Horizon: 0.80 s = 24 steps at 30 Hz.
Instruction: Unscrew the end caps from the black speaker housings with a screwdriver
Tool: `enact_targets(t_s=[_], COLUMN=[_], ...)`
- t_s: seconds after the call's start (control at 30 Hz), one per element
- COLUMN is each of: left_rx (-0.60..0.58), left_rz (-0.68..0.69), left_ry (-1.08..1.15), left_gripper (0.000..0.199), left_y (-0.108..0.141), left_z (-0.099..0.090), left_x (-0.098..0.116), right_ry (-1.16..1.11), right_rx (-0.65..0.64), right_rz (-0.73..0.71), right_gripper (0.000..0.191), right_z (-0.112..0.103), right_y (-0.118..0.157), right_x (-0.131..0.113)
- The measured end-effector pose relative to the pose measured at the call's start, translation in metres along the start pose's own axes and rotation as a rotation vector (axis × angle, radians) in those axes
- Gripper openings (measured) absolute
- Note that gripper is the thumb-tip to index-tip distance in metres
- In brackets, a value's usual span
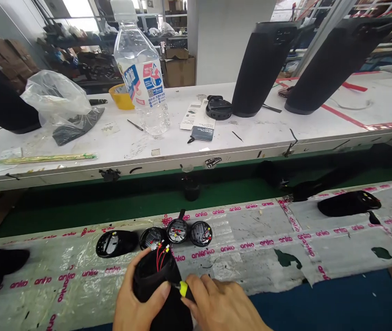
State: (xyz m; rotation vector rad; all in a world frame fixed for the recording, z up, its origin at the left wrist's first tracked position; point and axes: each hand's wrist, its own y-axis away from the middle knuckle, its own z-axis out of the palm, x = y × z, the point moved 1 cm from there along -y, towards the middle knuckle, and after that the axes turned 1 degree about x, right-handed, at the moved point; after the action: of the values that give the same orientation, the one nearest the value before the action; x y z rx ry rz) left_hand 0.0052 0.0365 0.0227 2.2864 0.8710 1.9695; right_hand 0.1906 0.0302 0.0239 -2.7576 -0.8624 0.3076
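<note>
A black fabric-covered cylindrical housing point(168, 312) stands tilted in front of me, its open top facing up. Red and yellow wires point(161, 258) with small connectors stick out of that opening. My left hand point(139, 299) wraps round the housing's rim, thumb on the near side. In my right hand point(216, 301) is a small tool with a yellow-and-black handle point(184, 289), perhaps a screwdriver; its thin tip meets the rim beside my left thumb. Just beyond the housing lie several round black caps point(201, 233) with wiring inside.
Plastic-wrapped lower shelf point(237, 262) carries more black housings point(347, 203). Above it, a white bench point(113, 138) holds a clear bottle point(144, 82), yellow tape roll point(122, 96), plastic bag point(58, 96), a black round part point(218, 108) and upright black cylinders point(261, 69).
</note>
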Motion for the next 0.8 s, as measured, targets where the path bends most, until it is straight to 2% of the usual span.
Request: enact_targets(t_s=[0.03, 0.07, 0.13, 0.23, 0.37, 0.53, 0.8], left_rx=[-0.020, -0.026, -0.027, -0.107, -0.174, -0.197, -0.191], left_rz=[-0.086, -0.156, -0.206, -0.106, -0.105, -0.065, -0.008], left_ry=[0.097, 0.179, 0.250, 0.242, 0.264, 0.231, 0.163], left_gripper=[0.075, 0.074, 0.072, 0.082, 0.092, 0.092, 0.089], left_y=[-0.001, -0.003, -0.005, -0.005, 0.000, 0.002, -0.001], left_z=[-0.001, -0.003, -0.006, -0.009, -0.006, -0.007, -0.011], left_x=[0.001, 0.002, 0.005, 0.010, 0.014, 0.012, 0.003], right_ry=[-0.042, -0.074, -0.100, -0.092, -0.071, 0.017, 0.043], right_rx=[0.040, 0.082, 0.139, 0.083, -0.050, -0.094, -0.118], right_rz=[0.009, 0.035, 0.091, 0.071, -0.007, -0.094, -0.126], right_gripper=[0.017, 0.018, 0.033, 0.034, 0.014, 0.027, 0.027], right_z=[-0.004, -0.009, -0.016, -0.020, -0.017, -0.015, -0.015], right_y=[0.002, 0.003, 0.006, 0.005, -0.003, -0.011, -0.015], right_x=[0.004, 0.007, 0.014, 0.020, 0.021, 0.014, 0.010])
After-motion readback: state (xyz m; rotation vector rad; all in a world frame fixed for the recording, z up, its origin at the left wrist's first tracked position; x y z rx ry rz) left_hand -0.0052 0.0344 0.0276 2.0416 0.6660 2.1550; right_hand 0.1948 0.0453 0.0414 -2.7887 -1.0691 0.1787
